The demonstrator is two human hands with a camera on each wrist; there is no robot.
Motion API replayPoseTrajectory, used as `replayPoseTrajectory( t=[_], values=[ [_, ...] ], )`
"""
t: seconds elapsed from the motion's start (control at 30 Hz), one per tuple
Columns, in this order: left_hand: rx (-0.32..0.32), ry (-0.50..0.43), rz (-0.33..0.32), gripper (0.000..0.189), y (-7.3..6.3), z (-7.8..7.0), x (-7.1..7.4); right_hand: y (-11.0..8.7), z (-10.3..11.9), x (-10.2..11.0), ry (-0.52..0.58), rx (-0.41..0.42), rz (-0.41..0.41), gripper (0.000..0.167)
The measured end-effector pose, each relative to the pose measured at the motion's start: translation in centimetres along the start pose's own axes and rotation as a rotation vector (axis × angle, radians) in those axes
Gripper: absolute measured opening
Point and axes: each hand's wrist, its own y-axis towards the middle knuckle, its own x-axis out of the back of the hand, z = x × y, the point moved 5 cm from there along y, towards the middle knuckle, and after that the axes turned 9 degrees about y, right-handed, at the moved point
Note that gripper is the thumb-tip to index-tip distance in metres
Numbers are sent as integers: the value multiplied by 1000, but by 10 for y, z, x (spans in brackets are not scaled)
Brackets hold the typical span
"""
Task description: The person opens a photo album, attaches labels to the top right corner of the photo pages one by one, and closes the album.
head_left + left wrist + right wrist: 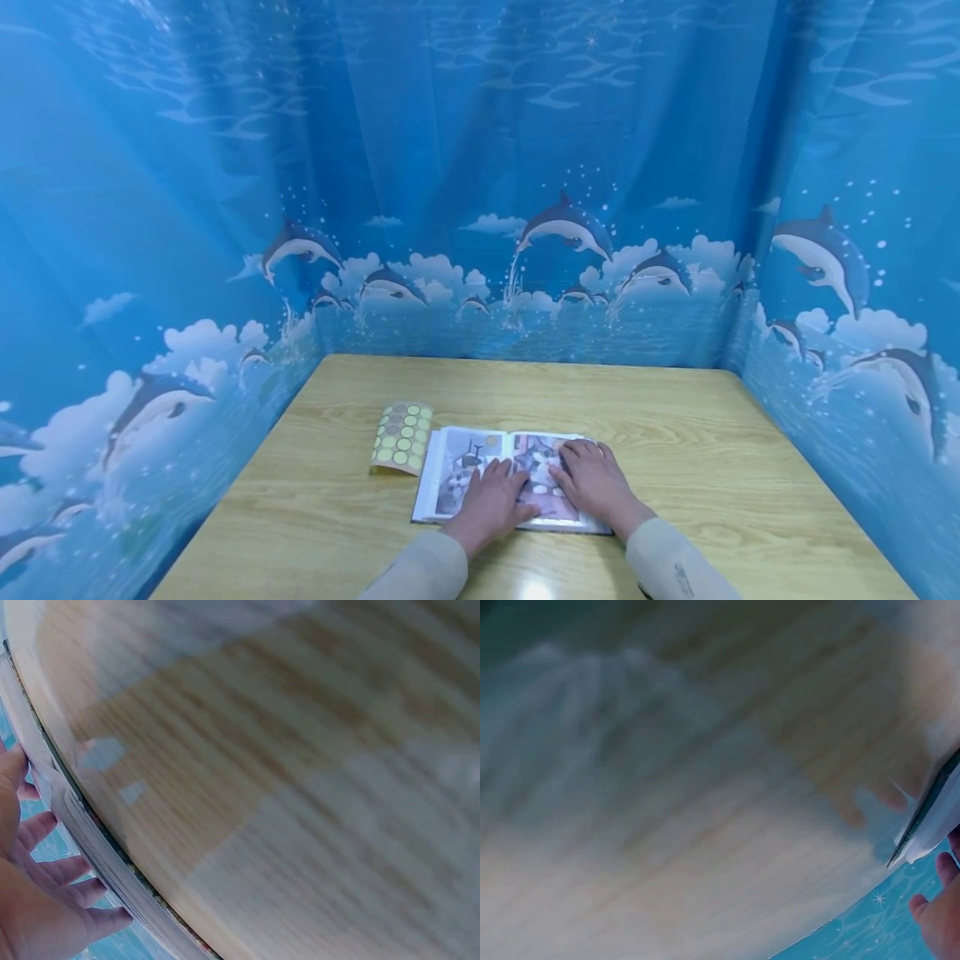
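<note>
While the fingers of the left hand (490,507) are held straight and spread, released and pressed flat, the lower inner part of the left page of an open photo album with white-edged pages and a dark cover (427,493) is covered by them; the thumb is stretched across the spine onto the right page. By the right hand (600,483), laid with extended, relaxed fingers, the outer part of the right page is touched, and its fingers too are free of any grasp. From the right wrist, the hand is mostly cut off by the frame, so its fingertips cannot be made out there. Beneath the hands, the album is laid flat, and a picture is shown on each page, with a small round tan disc near the far edge of each.

Just beside the album's left edge, a curled tan sheet with rows of round yellow-green stickers (402,437) is placed. Both wrists are covered by pale long sleeves (431,567) on the near side of the album. All around the album, a light wood-grain table (315,508) is seen, and beyond it a blue dolphin-printed curtain (450,125) is hung.
</note>
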Motion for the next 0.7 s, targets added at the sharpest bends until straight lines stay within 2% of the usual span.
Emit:
replayPoseTrajectory(
  t=[0.7],
  values=[
    [-11,-11,1,63,0,2,-3,10,0,-4,-6,5,-24,56]
  ],
)
